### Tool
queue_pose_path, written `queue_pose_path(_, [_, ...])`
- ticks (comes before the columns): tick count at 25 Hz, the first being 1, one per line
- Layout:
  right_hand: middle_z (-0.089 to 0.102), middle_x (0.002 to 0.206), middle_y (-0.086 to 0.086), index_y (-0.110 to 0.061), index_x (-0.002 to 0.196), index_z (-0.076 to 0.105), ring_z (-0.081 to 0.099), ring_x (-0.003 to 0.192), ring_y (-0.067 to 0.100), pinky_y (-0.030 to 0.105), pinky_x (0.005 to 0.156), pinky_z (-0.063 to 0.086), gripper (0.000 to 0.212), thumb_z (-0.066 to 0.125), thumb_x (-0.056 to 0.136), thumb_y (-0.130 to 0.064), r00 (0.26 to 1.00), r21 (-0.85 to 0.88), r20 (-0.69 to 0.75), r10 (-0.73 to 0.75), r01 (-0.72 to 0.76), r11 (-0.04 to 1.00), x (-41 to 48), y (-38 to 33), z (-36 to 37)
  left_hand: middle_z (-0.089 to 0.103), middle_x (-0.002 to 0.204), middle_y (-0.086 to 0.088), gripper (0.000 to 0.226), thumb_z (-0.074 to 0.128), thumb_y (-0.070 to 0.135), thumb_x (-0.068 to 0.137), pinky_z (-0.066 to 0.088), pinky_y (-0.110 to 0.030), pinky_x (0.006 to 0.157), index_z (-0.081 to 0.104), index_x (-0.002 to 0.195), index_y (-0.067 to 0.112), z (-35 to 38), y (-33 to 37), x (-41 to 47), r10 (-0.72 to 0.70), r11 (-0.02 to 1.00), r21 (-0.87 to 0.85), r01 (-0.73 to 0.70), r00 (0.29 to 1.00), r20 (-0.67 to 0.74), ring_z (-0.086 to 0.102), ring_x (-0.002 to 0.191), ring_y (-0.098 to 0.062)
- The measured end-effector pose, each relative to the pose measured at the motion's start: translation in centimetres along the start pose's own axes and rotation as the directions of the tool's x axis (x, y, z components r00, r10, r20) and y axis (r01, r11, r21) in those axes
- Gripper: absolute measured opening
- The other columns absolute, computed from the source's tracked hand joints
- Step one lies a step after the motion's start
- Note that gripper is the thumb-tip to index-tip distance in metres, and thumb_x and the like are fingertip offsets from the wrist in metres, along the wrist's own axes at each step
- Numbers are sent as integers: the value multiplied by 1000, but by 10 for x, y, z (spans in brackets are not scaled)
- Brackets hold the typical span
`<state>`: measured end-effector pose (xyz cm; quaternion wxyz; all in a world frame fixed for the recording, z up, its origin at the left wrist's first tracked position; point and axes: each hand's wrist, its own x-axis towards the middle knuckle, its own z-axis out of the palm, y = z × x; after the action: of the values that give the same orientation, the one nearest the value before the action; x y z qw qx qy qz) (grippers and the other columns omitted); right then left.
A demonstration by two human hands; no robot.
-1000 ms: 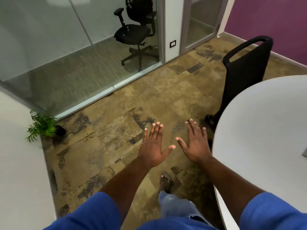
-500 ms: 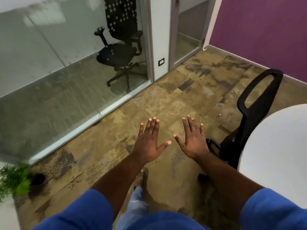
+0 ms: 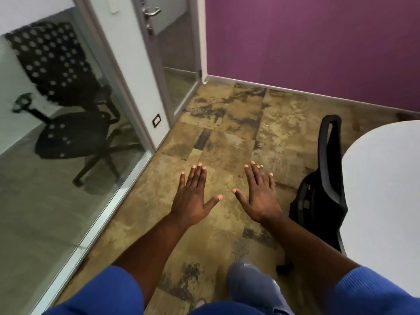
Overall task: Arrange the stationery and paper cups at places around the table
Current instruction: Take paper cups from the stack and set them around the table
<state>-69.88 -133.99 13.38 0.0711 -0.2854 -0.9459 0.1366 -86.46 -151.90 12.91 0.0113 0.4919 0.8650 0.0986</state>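
My left hand (image 3: 193,198) and my right hand (image 3: 261,196) are stretched out in front of me, palms down, fingers spread, side by side above the brown patterned floor. Neither hand holds anything. The round white table (image 3: 384,189) curves in at the right edge, and the part of its top that shows is bare. No stationery or paper cups are in view.
A black chair (image 3: 322,201) stands pushed against the table's left edge, just right of my right hand. A glass partition (image 3: 68,189) runs along the left with an office chair (image 3: 66,110) behind it. A glass door (image 3: 172,64) and a purple wall (image 3: 306,42) lie ahead.
The view has swung to the right and upward: the plant has left the frame, the door and purple wall have come in. Both hands stay open and spread in front of me.
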Motion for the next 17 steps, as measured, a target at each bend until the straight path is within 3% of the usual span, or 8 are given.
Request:
queue_pose_path(9, [-18,169,-3,-25,161,-5,-12,156,17,50,126,-7,86,14,96,-78,988,71,-5,156,-155,985,223,82,39,-5,173,-6,104,10,86,91,-2,-52,128,-2,164,12,36,-44,245,88,996,-5,-88,989,122,-15,158,-19])
queue_pose_path(13, [-16,170,-1,-25,162,-5,-9,157,19,54,126,-1,86,13,97,-78,981,73,-32,192,-190,979,329,133,24,-12,172,-4,102,15,84,93,-1,-53,128,-5,164,14,30,-37,378,151,989,-26,-149,983,108,-17,158,-17])
queue_pose_path(17, [-12,171,-1,-23,163,2,-5,158,19,54,126,4,85,23,99,-74,962,27,-178,208,-206,978,414,184,-13,-9,173,-6,97,24,79,97,0,-52,128,-5,164,14,27,-13,502,237,970,-59,-237,971,-19,-12,159,-19])
